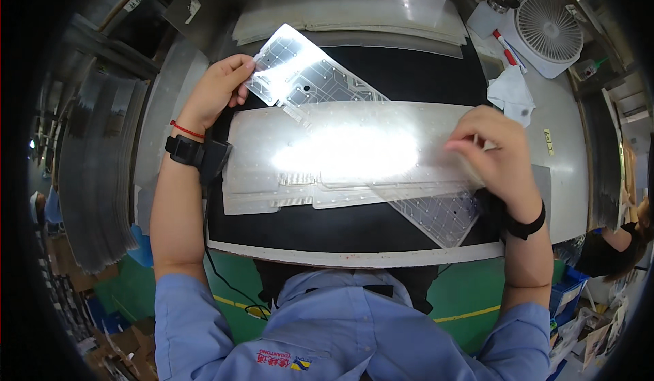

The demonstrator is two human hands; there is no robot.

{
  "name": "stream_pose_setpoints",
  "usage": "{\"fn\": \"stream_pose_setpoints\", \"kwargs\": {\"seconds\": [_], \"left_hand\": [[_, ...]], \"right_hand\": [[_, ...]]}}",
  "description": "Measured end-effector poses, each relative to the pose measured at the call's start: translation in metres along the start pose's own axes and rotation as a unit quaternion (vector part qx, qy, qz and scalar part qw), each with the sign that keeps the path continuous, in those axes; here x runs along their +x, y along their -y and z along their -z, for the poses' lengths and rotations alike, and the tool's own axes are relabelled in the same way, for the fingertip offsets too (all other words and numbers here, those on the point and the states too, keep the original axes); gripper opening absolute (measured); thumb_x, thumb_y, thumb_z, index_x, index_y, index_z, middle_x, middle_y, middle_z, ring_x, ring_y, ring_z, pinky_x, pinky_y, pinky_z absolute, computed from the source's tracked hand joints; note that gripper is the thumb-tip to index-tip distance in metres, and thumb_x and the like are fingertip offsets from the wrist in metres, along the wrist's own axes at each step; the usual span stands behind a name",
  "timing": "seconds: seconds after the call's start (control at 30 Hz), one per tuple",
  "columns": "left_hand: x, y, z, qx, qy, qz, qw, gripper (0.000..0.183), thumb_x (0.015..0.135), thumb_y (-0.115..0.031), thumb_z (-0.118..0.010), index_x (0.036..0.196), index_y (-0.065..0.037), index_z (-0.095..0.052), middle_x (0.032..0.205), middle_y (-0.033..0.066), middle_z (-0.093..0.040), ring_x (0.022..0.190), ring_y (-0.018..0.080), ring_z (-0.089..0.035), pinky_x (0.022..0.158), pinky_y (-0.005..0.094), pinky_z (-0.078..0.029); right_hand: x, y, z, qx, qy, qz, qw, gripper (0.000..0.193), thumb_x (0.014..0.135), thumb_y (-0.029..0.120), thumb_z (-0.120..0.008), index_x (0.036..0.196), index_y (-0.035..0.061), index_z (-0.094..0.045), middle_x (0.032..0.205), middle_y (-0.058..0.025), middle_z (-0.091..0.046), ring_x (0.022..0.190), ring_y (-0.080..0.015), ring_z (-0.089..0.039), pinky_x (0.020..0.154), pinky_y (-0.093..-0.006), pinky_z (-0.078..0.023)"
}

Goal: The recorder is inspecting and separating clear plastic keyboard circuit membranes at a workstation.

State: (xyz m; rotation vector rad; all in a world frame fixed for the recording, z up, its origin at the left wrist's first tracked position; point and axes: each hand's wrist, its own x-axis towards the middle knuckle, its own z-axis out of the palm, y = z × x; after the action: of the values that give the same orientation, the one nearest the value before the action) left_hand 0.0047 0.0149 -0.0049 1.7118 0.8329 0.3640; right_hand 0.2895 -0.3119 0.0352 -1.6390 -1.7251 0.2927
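My left hand (221, 88) pinches the upper left end of a clear circuit film (310, 81), printed with fine tracks and dots. The film slants down to the right and passes out of sight at a stack of pale translucent circuit sheets (266, 142). From the stack's lower right edge another slanted stretch of clear film (439, 217) sticks out; whether it is the same piece I cannot tell. My right hand (494, 153) is over the stack's right end, thumb and forefinger closed together. What lies between them, if anything, does not show. Glare whitens the stack's middle.
The stack lies on a black work surface (306, 231). More pale sheets (347, 13) are piled behind it. At the right are a white fan (548, 30), a red marker (505, 47) and a white cloth (512, 95). Grey sheets (102, 163) stand at left.
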Motion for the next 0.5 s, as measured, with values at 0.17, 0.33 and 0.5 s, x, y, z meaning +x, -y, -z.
{"fn": "stream_pose_setpoints", "kwargs": {"seconds": [0.17, 0.33, 0.5], "left_hand": [[0.002, 0.003, 0.005, -0.106, 0.014, -0.051, 0.993, 0.025, 0.101, -0.029, -0.050, 0.104, -0.006, -0.059, 0.065, -0.0059, -0.048, 0.056, 0.0035, -0.044, 0.049, 0.0166, -0.034], [0.010, 0.018, 0.019, -0.215, -0.046, -0.064, 0.973, 0.022, 0.102, -0.028, -0.047, 0.105, -0.008, -0.055, 0.071, -0.0045, -0.049, 0.061, 0.0046, -0.045, 0.051, 0.0165, -0.034], [0.013, 0.021, 0.022, -0.235, -0.098, -0.044, 0.966, 0.027, 0.102, -0.028, -0.047, 0.117, -0.006, -0.051, 0.092, 0.0030, -0.062, 0.075, 0.0082, -0.057, 0.061, 0.0180, -0.043]], "right_hand": [[-0.005, -0.039, 0.029, 0.063, -0.198, -0.098, 0.973, 0.017, 0.091, 0.014, -0.063, 0.104, 0.0030, -0.067, 0.082, -0.0012, -0.065, 0.068, -0.0070, -0.055, 0.058, -0.0206, -0.040], [0.003, -0.052, 0.041, 0.126, -0.282, -0.159, 0.938, 0.032, 0.102, 0.029, -0.048, 0.111, 0.0035, -0.066, 0.083, 0.0019, -0.062, 0.068, -0.0025, -0.049, 0.059, -0.0173, -0.036], [0.004, -0.061, 0.038, 0.076, -0.210, -0.219, 0.950, 0.032, 0.098, 0.028, -0.055, 0.118, 0.0043, -0.063, 0.088, 0.0014, -0.061, 0.075, -0.0070, -0.052, 0.066, -0.0212, -0.042]]}}
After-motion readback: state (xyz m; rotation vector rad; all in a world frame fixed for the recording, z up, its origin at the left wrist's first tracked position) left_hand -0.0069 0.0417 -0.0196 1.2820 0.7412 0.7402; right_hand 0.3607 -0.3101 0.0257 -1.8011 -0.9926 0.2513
